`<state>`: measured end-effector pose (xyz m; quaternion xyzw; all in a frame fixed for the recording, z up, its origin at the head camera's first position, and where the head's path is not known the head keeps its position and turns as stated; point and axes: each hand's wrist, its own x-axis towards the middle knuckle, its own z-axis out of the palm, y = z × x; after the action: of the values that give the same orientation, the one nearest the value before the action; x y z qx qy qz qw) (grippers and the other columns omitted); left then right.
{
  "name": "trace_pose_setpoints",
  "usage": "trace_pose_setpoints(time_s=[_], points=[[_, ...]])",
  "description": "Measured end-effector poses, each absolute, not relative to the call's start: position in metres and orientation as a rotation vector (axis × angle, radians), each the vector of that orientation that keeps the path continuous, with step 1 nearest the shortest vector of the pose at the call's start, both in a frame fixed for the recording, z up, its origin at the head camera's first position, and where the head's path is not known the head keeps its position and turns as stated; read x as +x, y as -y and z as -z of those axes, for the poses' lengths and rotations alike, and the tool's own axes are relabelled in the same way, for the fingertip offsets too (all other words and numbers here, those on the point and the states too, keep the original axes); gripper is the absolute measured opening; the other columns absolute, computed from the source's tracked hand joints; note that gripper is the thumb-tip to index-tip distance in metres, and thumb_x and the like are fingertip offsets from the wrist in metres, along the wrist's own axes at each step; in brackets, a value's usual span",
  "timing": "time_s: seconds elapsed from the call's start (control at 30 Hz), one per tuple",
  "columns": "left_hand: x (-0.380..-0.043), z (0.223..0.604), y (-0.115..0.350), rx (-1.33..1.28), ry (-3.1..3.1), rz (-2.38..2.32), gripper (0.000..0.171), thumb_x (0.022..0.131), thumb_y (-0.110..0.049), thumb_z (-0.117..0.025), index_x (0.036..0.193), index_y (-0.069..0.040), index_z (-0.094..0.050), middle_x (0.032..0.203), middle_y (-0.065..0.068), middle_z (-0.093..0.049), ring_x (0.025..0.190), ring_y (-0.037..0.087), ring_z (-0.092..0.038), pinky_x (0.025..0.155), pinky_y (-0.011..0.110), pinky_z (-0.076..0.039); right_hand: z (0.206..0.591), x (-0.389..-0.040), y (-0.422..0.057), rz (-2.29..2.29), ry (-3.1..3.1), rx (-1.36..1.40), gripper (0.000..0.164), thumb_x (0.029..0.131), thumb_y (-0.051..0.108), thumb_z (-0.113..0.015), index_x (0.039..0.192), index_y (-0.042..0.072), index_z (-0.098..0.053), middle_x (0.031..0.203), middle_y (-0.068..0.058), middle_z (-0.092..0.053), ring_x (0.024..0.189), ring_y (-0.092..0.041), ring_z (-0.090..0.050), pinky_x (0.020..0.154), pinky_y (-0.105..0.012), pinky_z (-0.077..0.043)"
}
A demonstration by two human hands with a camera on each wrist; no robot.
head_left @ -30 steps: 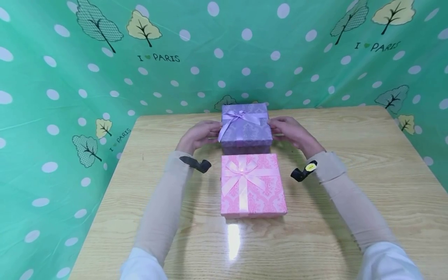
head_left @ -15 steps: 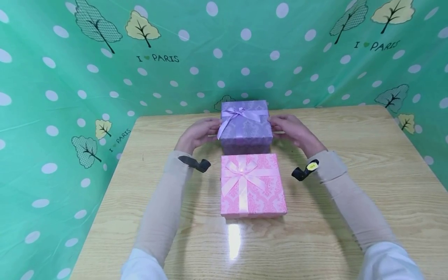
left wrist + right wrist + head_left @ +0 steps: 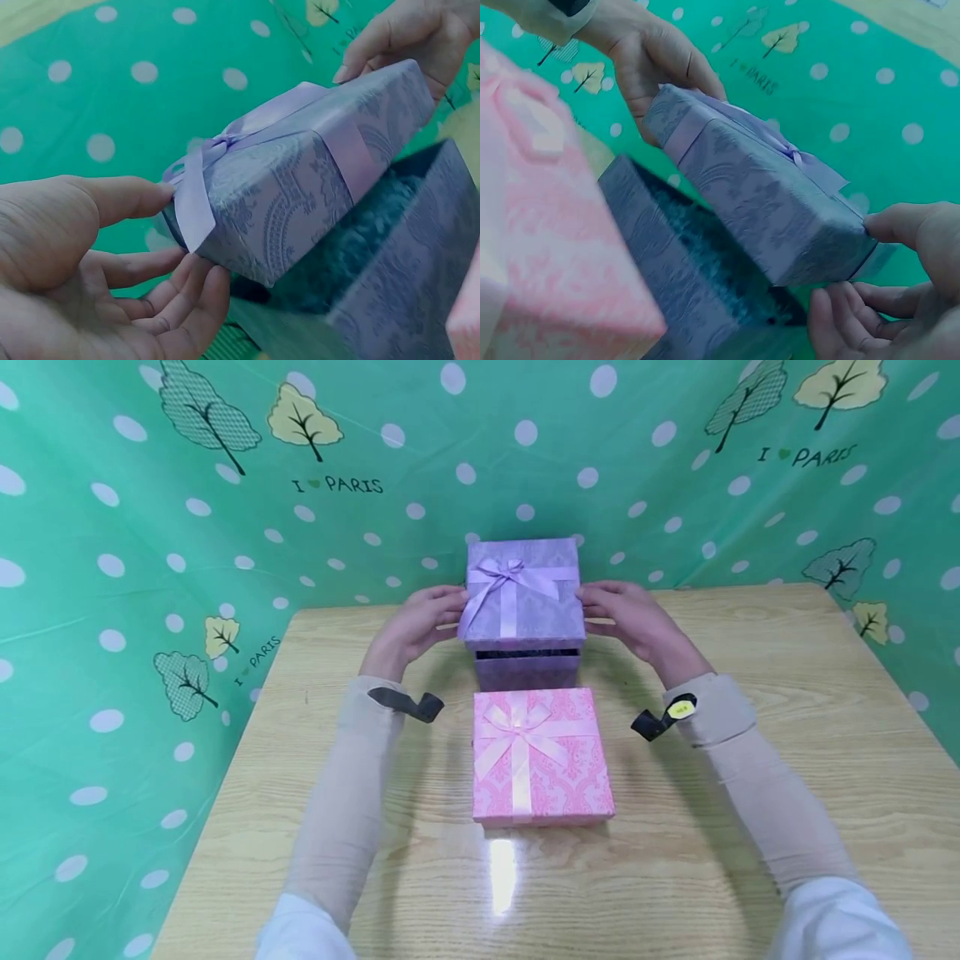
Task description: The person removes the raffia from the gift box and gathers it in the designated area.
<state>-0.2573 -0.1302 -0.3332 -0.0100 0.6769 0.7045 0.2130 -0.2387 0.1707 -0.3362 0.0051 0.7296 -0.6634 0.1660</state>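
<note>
A purple patterned gift box lid (image 3: 525, 597) with a lilac ribbon bow is held up between both hands, a gap below it. My left hand (image 3: 422, 625) pinches its left side between thumb and fingers; my right hand (image 3: 628, 620) pinches the right side the same way. Under the lid stands the purple box base (image 3: 527, 673) on the table. In the left wrist view, shredded filler (image 3: 352, 251) shows inside the base (image 3: 409, 281). A pink gift box (image 3: 542, 777) with a pink bow sits just in front, lid on.
The light wooden table (image 3: 750, 760) carries both boxes. Behind it and along the left hangs a green polka-dot cloth (image 3: 360, 435) with printed trees, close behind the purple lid.
Both hands have raised the purple lid off its base, so a dark gap now shows between them. The pink box has stayed in place.
</note>
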Motion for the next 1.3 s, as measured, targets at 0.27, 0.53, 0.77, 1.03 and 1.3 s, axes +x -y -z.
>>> trace_pose_setpoints(time_s=[0.27,0.53,0.77,1.03,1.3], points=[[-0.249,0.312,0.136,0.052,-1.976,-1.901,0.047,0.096,-0.015,-0.056,0.138,0.002,-0.041,0.117,0.009,-0.055,0.108,0.022,-0.055,0.105,0.041,-0.044,0.316,-0.235,-0.168,1.848,-2.104,-0.035,0.062,0.094,0.027,-0.06,0.142,-0.003,-0.035,0.128,-0.008,-0.049,0.117,-0.022,-0.05,0.11,-0.042,-0.04],[-0.242,0.303,0.146,0.125,-2.066,-1.93,0.053,0.09,-0.002,-0.062,0.14,-0.003,-0.043,0.137,0.014,-0.048,0.121,0.026,-0.052,0.108,0.037,-0.043,0.309,-0.232,-0.16,1.818,-2.249,-0.149,0.051,0.09,0.016,-0.067,0.133,0.007,-0.042,0.123,-0.004,-0.047,0.109,-0.017,-0.05,0.097,-0.034,-0.047],[-0.243,0.305,0.151,0.113,-2.184,-1.972,0.054,0.088,-0.008,-0.068,0.138,-0.018,-0.051,0.104,0.003,-0.062,0.088,0.016,-0.061,0.086,0.029,-0.054,0.309,-0.231,-0.148,1.907,-2.367,-0.173,0.054,0.09,0.013,-0.067,0.138,0.018,-0.045,0.103,-0.002,-0.049,0.092,-0.013,-0.056,0.083,-0.028,-0.055],[-0.238,0.3,0.155,0.174,-2.157,-2.057,0.048,0.094,-0.008,-0.058,0.139,-0.023,-0.05,0.109,0.012,-0.065,0.089,0.02,-0.067,0.09,0.034,-0.055,0.304,-0.227,-0.137,2.257,-2.05,-0.201,0.052,0.092,0.001,-0.06,0.139,0.017,-0.047,0.103,-0.012,-0.05,0.084,-0.018,-0.067,0.083,-0.026,-0.058],[-0.233,0.293,0.163,0.115,-2.025,-2.163,0.038,0.1,-0.025,-0.05,0.137,-0.018,-0.052,0.133,0.017,-0.054,0.1,0.022,-0.065,0.091,0.032,-0.055,0.304,-0.227,-0.127,2.28,-2.053,-0.19,0.032,0.099,0.006,-0.047,0.13,0.01,-0.054,0.118,-0.014,-0.051,0.103,-0.024,-0.061,0.091,-0.026,-0.054]])
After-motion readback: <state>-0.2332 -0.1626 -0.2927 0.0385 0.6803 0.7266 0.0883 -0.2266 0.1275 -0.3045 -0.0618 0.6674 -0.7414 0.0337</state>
